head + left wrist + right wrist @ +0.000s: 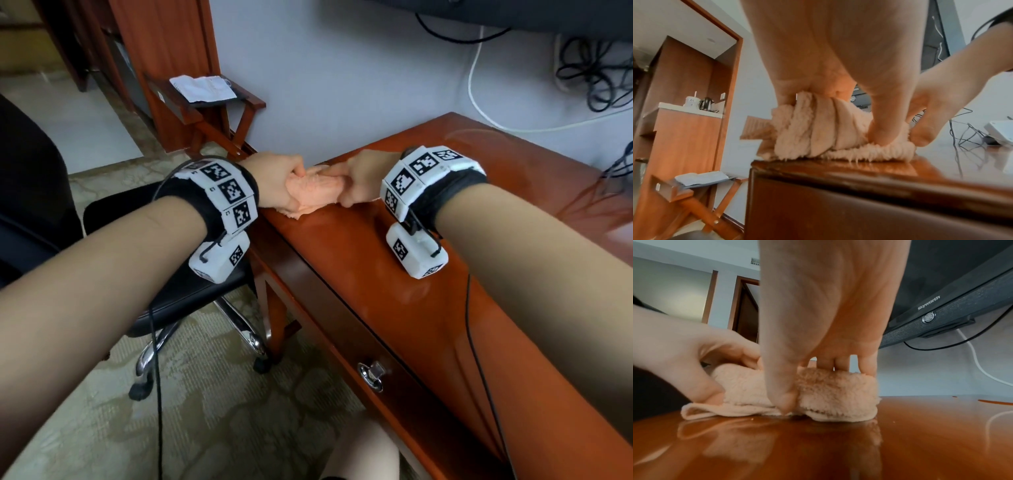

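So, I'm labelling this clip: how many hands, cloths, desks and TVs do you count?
Hands: 2, the left hand and the right hand, both gripping the cloth
Cloth: 1
Desk: 1
TV: 1
Total: 5

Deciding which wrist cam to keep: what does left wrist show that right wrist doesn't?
Left wrist only: the desk corner under the cloth, the cloth's twisted folds, a kettle and a folding rack. Right wrist only: a white cable and a dark streak on the desk. Both: left hand and right hand gripping the cloth on the desk, plus part of the TV.
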A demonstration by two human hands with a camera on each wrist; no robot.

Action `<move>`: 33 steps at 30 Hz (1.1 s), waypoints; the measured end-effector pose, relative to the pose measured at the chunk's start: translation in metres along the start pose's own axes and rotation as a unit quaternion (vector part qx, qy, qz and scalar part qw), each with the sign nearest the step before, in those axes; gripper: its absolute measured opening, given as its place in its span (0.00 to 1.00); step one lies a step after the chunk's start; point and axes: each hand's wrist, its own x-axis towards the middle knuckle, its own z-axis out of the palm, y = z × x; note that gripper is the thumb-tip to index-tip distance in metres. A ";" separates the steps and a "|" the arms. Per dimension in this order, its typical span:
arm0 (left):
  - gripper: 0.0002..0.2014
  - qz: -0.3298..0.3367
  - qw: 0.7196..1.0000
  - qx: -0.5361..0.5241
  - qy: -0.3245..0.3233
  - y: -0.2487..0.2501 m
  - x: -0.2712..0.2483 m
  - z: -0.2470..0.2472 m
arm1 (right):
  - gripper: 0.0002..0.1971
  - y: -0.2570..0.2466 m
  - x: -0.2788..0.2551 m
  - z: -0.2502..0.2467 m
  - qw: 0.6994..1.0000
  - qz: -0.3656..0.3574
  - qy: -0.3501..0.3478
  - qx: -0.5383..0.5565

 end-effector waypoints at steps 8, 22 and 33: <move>0.27 0.045 0.998 0.017 -0.036 0.008 -0.027 -0.002 | 0.34 -0.009 -0.030 0.008 1.000 0.018 -0.009 -0.024; 0.25 0.086 0.995 0.032 -0.039 0.022 -0.065 0.004 | 0.31 -0.029 -0.074 0.017 0.990 0.021 -0.081 -0.111; 0.21 0.103 0.993 0.001 -0.059 0.000 -0.041 0.000 | 0.33 -0.019 -0.058 0.020 0.990 0.006 -0.100 -0.099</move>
